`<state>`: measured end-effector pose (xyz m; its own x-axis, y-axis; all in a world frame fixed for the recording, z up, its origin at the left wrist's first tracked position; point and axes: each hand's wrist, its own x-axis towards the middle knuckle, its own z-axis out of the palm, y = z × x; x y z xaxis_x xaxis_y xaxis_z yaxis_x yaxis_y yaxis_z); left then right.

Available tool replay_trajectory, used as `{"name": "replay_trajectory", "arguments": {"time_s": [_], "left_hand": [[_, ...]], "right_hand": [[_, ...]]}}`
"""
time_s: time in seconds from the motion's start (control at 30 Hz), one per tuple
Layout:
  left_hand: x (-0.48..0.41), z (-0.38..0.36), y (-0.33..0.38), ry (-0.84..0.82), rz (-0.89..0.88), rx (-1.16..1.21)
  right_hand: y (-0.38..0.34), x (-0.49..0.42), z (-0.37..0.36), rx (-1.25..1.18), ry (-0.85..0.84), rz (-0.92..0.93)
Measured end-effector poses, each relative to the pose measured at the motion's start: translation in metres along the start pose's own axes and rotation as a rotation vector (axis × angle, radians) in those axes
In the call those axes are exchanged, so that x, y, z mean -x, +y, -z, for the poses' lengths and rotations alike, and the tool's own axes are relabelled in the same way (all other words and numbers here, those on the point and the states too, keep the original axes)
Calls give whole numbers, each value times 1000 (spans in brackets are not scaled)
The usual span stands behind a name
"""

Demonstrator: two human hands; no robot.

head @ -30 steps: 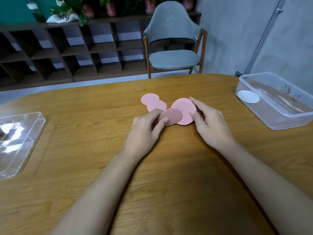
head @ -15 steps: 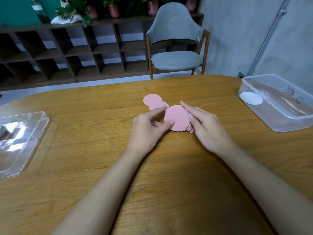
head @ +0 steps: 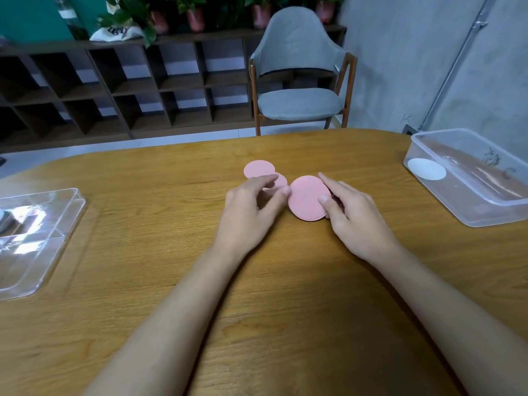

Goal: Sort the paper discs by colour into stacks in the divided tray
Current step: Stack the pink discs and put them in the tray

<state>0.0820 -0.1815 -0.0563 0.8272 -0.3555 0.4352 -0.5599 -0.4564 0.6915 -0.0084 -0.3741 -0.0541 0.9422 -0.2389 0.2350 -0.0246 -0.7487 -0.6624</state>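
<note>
A second ago a single pink disc was held tilted in the left hand (head: pixel 251 215) above a larger-looking one under the right hand (head: pixel 355 221). Half a second ago that disc had been laid with the others and the pile was steadied by both hands. Now the discs have been squared into one stack (head: pixel 307 197), and the left index finger has been moved off it and back over the near loose disc (head: pixel 281 180).

The stack is pinched at its right rim by the right hand, with the thumb laid on the top face, the index finger stretched along the far right rim and the other fingers tucked behind. The left hand is loosely curved and nothing is gripped in it. Its thumb tip touches the stack's left rim. Whether the near loose disc is pressed by the index finger cannot be told.

The stack is found at the middle of the tabletop (head: pixel 143 281), between the hands. It is tipped up, so that its top face is turned toward the person. Thin layered edges are seen at its near rim. Being round, it has no long axis. The far loose disc (head: pixel 258 168) lies flat, face up, overlapped by the near one, just left of the stack.

A white disc (head: pixel 426 169) lies flat in the tub (head: pixel 485 212) at the right. A clear tray (head: pixel 43 252) stands at the left edge.
</note>
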Motion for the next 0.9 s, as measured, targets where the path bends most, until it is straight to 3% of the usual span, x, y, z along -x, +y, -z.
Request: {"name": "replay_trajectory", "arguments": {"time_s": [0.13,0.37,0.57,0.73,0.9], "left_hand": [[-17,-6,-20,-67,-7,-228],[-37,-1,-26,-130,5,-328],[-24,6,-27,-136,-237,-431],[-2,16,-15,-12,-416,-340],[9,14,-3,66,-200,-57]], "right_hand": [[5,-3,5,-8,58,-57],[7,-5,5,1,81,-74],[6,-5,4,-6,76,-65],[5,-4,7,-74,100,-57],[5,-3,6,-141,126,-57]]}}
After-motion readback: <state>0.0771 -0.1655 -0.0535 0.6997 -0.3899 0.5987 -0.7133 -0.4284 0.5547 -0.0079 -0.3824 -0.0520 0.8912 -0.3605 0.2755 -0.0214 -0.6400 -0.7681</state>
